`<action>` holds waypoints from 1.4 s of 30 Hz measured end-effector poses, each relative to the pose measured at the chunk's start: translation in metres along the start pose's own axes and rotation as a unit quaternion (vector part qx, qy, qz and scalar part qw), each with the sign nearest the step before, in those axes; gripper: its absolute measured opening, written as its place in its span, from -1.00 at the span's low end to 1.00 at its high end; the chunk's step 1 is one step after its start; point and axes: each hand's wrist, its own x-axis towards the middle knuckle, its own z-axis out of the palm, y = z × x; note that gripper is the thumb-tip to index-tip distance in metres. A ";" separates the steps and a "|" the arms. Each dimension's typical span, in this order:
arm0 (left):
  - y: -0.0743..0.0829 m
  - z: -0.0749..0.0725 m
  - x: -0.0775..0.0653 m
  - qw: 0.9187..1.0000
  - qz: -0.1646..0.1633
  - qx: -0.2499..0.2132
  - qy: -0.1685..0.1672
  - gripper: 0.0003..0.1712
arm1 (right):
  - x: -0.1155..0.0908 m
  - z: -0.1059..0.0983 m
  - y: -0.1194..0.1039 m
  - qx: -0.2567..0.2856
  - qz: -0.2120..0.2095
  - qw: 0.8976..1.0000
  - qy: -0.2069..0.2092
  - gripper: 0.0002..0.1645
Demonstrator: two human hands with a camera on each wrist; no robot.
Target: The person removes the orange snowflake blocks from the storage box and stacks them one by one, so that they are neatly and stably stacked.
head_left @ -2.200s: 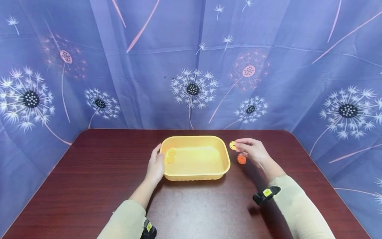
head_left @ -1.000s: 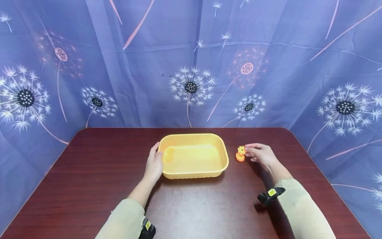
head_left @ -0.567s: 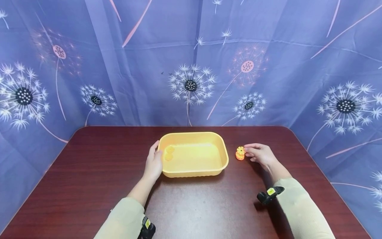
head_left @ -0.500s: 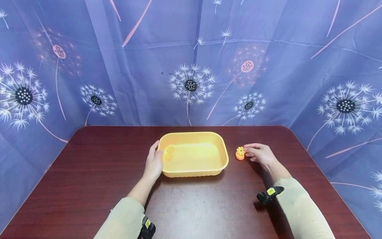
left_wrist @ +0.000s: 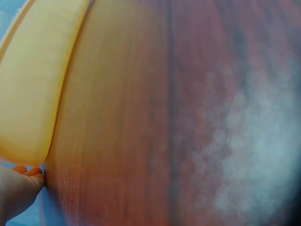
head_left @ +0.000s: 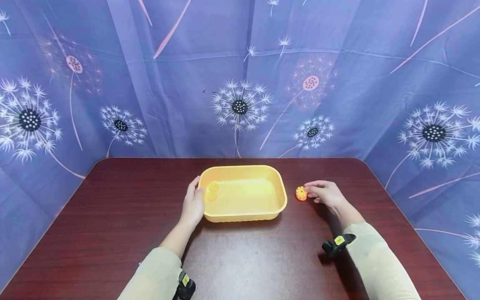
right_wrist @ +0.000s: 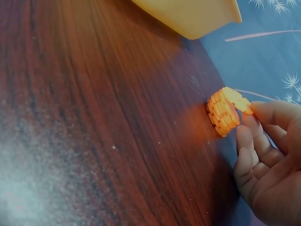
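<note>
My right hand (head_left: 327,196) pinches a notched yellow flower-shaped disc (right_wrist: 242,102) between thumb and fingertips. The disc sits tilted at the top of a small stack of orange notched discs (right_wrist: 220,117), which stands on the table right of the tray. In the head view the yellow disc covers most of that stack. With my left hand (head_left: 193,207) I hold the left side of a yellow plastic tray (head_left: 245,217), thumb at the rim. Yellow flower-shaped discs (head_left: 212,196) lie inside the tray at its left end, almost its own colour.
The dark red wood-grain table (head_left: 112,233) reaches back to a blue curtain (head_left: 180,112) printed with dandelions, which also hangs at both sides. Black straps with small devices (head_left: 337,245) sit on the wrists over pale sleeves (head_left: 376,262).
My right hand has brought the yellow disc from beside the tray's right rim, above the stack, down onto the orange stack. My left hand stays at the tray. The head view has shifted slightly.
</note>
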 end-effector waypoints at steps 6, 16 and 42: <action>0.000 0.000 0.000 1.000 0.001 -0.002 0.003 -0.45 | 0.000 0.002 0.000 -0.015 -0.007 1.000 0.001 -0.46; 0.001 0.000 -0.001 1.000 -0.001 0.000 0.001 -0.45 | 0.000 0.001 0.002 -0.021 -0.015 1.000 0.007 -0.50; 0.001 0.000 0.001 1.000 -0.007 -0.014 0.001 -0.45 | 0.002 0.004 0.003 -0.080 -0.034 0.996 0.033 -0.58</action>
